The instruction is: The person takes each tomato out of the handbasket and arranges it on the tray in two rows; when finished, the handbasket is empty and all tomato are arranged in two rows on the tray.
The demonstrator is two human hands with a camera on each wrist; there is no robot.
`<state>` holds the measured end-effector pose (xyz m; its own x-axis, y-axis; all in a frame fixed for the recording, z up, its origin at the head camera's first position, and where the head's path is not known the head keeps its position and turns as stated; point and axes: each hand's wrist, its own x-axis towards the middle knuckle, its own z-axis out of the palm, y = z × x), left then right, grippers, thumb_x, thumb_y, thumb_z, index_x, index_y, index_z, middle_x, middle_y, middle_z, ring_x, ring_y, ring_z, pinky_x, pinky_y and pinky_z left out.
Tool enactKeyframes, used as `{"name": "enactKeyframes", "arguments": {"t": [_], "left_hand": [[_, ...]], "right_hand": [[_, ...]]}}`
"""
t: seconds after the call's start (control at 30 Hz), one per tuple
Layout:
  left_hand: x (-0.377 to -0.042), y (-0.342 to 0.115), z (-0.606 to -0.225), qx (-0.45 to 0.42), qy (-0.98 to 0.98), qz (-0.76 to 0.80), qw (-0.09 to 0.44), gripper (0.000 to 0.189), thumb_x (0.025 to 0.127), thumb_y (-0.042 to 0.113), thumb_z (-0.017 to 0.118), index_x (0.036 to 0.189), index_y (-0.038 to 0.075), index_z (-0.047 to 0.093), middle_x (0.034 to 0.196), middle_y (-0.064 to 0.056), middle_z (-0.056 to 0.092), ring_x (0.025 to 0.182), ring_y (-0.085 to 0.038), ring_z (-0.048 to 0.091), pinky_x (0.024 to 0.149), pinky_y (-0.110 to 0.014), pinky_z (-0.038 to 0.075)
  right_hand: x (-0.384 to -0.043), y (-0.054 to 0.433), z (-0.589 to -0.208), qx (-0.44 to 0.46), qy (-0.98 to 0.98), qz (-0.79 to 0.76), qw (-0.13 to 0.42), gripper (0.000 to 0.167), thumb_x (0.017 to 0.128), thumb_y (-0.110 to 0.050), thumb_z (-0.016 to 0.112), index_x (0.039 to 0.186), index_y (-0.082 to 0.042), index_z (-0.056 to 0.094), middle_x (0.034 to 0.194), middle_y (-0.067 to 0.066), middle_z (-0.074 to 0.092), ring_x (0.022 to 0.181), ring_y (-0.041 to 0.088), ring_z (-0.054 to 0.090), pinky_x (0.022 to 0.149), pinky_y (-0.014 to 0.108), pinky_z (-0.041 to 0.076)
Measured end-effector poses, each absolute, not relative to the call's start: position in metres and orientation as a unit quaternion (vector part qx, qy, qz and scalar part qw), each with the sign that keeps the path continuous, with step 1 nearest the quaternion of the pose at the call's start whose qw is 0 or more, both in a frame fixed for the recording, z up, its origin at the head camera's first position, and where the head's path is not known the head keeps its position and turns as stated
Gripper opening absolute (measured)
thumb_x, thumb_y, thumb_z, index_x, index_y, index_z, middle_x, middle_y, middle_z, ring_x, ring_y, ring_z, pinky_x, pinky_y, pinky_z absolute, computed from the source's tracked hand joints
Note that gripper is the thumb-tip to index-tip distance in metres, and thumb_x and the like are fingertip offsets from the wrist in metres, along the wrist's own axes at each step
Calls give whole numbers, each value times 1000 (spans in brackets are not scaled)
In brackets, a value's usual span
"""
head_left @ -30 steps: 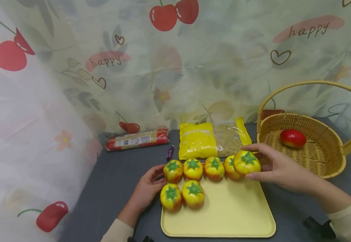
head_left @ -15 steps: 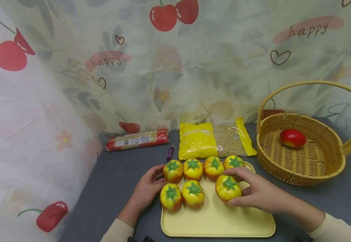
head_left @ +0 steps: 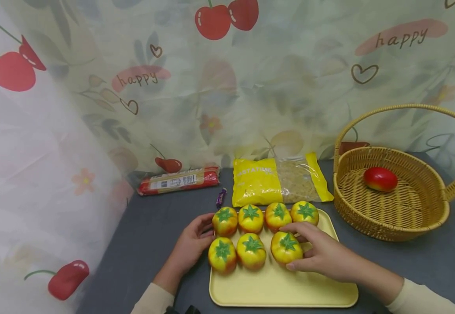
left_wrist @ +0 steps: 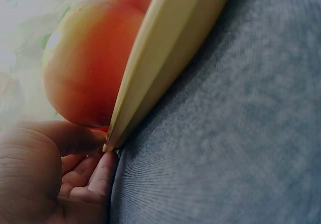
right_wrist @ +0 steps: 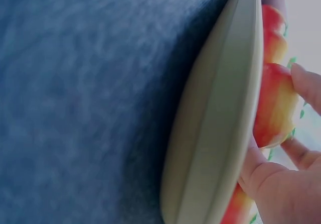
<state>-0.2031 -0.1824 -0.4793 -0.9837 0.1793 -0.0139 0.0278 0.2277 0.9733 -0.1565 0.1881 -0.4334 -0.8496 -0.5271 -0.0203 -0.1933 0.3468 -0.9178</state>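
My right hand (head_left: pixel 321 253) grips a toy persimmon (head_left: pixel 284 249), yellow-orange with a green leaf top, low over the yellow tray (head_left: pixel 282 290). Whether it touches the tray is hard to tell. In the right wrist view, thumb and fingers are spread around this persimmon (right_wrist: pixel 273 106). Several more persimmons stand on the tray: a back row (head_left: pixel 251 219) and two in front (head_left: pixel 222 255) at the left. At the tray's left edge, my left hand (head_left: pixel 192 242) pinches the rim (left_wrist: pixel 135 83), beside a persimmon (left_wrist: pixel 90 63).
A wicker basket (head_left: pixel 392 229) with a tall handle stands at the right, holding a red mango-like fruit (head_left: pixel 380 179). Behind the tray lie a yellow pasta bag (head_left: pixel 256 183), a red-ended noodle packet (head_left: pixel 180 180) and a small purple candy (head_left: pixel 221 198). A printed curtain (head_left: pixel 227 109) closes the back.
My right hand has carried the persimmon from the tray's back right, near the basket, leftward and nearer, beside the front two. The left hand has stayed at the tray edge.
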Motion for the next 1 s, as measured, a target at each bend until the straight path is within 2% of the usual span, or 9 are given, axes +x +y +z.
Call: {"name": "enactKeyframes", "arguments": {"t": [0.37,0.73,1.0], "left_hand": [[-203,-182,-479,58,787,612,58,56,100,-5,70,154,3,56,155,-16,57,142,-35,55,115,-50,47],[-204,-181,-480,55,789,609,63,55,101,-3,70,154,5,57,156,-14,57,143,-33,55,115,-49,47],[-203,-181,-479,61,785,613,59,55,101,-4,70,153,3,56,155,-16,57,143,-35,55,116,-51,47]], "right_hand": [[-160,178,-432,-221,820,-502,167,76,92,-31,92,154,-7,54,153,18,50,128,38,55,81,36,63],[-157,176,-431,-217,817,-508,163,77,92,-26,92,154,-5,52,155,20,49,127,37,57,81,33,63],[-157,186,-425,-206,827,-505,138,77,92,-27,92,153,-3,53,152,20,52,125,38,59,79,34,64]]}}
